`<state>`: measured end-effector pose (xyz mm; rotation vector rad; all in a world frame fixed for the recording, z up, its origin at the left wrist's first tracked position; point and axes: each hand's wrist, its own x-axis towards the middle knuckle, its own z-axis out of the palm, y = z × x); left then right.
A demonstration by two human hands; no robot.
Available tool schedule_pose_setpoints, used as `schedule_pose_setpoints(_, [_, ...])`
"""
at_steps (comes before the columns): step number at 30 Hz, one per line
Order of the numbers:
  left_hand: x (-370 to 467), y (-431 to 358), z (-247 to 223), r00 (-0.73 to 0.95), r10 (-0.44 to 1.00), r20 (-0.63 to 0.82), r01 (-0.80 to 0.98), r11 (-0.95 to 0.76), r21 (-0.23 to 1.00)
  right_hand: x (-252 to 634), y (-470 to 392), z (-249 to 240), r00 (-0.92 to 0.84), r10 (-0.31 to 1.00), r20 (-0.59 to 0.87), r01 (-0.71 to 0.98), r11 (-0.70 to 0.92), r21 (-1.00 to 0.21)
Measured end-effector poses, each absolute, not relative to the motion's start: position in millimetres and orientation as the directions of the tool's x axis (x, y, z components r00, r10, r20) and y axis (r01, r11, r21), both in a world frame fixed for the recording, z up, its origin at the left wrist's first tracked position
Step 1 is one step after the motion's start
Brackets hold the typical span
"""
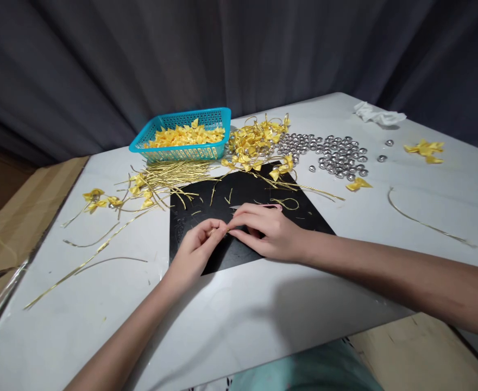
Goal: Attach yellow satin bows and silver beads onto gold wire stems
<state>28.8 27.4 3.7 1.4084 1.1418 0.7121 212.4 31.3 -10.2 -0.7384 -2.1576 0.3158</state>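
Observation:
My left hand [198, 247] and my right hand [269, 231] meet fingertip to fingertip above a black mat [239, 260]. Both are closed in a pinch. A tiny bit of gold shows between the fingertips, but what it belongs to is hidden. Just behind my right hand lies a pointed tool with a pink handle [277, 206], partly covered by the fingers. Beside it rests a loop of gold cord [291, 207]. Short gold cord offcuts [228, 196] are scattered over the mat.
Behind the mat stands a blue basket [182, 152] of yellow ribbon bows [190, 134]. Gold cords [177, 174] are piled before it. Finished-looking bows with cords [255, 138] and silver beads [340, 155] lie to its right. A crumpled white tissue [379, 115] sits far right.

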Motion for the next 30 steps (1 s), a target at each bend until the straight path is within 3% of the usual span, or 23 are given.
schedule_pose_setpoints(11, [27.8, 28.1, 4.4, 0.345, 0.923, -0.172, 0.278, 0.075, 0.958, 212.5, 32.5, -7.1, -0.556, 0.657, 0.509, 0.459, 0.754, -0.47])
schedule_pose_setpoints(30, [32.1, 26.5, 8.1, 0.286, 0.944, -0.166, 0.278, 0.084, 0.957, 212.6, 35.2, -10.6, -0.484, 0.698, 0.527, 0.421, 0.714, -0.559])
